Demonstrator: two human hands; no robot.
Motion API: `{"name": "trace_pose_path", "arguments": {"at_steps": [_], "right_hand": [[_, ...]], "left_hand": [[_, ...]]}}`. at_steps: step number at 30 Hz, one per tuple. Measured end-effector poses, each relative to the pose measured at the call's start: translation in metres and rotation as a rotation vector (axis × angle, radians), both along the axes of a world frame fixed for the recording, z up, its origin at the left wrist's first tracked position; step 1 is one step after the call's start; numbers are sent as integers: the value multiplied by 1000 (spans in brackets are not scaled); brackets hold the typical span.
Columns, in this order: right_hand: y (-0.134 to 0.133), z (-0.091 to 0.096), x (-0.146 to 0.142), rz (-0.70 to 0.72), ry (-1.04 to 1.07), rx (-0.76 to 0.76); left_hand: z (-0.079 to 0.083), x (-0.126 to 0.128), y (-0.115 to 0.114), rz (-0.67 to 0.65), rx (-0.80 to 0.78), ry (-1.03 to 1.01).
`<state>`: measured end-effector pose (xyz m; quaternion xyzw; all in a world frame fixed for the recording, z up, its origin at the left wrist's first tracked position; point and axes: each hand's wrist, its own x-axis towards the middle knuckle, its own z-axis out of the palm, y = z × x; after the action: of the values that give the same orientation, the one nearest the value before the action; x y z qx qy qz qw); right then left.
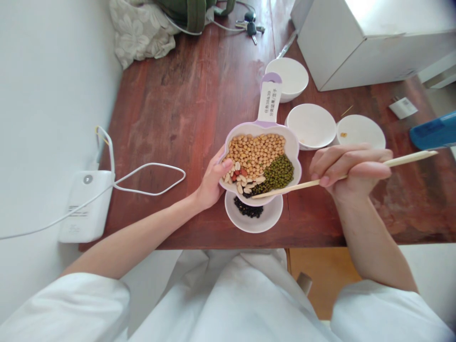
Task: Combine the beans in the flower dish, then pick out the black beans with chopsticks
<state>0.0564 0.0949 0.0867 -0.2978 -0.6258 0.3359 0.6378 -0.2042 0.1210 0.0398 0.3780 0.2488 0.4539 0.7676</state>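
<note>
My left hand [211, 183] grips the left rim of a pale purple handled dish [294, 151], held tilted over a small white bowl [272, 217]. The dish holds yellow soybeans [256, 149], green mung beans [280, 172], and a few peanuts and red beans [240, 176]. Black beans [248, 209] lie in the white bowl under the dish's near edge. My right hand [351, 171] is closed on a pair of wooden chopsticks [295, 186], whose tips reach the near rim of the dish by the beans.
Three white bowls stand behind the dish: one [290, 77] by the labelled handle [270, 99], an empty one [311, 126], and one [360, 132] with a few bits. A white box [363, 42], keys [251, 26], a charger [85, 204] with cable, and a bag [142, 28] ring the wooden table [185, 95].
</note>
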Motion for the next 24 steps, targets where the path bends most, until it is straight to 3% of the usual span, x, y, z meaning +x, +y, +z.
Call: {"name": "trace_pose_path", "arguments": {"at_steps": [14,19,24], "right_hand": [[4,2,3,21,-48,7],[8,23,4,122,-226,7],[27,50,-8,256,-351,163]], "left_hand": [[-4,-1,0,-26,21,-50],[-6,-1,1,3,1,-11],[-8,-1,1,5,10,-22]]}}
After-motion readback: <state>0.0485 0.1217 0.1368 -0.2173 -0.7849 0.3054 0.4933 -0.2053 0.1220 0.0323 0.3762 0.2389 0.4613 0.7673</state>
